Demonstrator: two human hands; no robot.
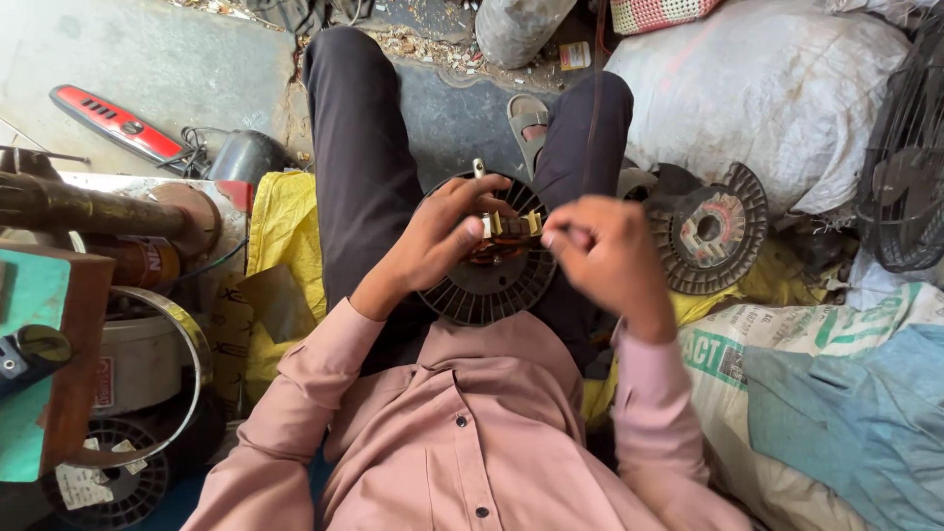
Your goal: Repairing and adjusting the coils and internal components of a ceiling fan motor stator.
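- a person sits on a grey concrete floor [147, 59] with legs stretched out, hemmed in by clutter.
- the left hand [442, 236] grips a small wound coil part [506, 231] over a black ribbed spool [492, 285] on the lap.
- the right hand [605, 251] is pinched shut just beside the coil part; what it pinches cannot be told.
- white sacks [767, 79] crowd the right edge, a yellow bag [285, 226] and a metal machine [98, 211] the left.
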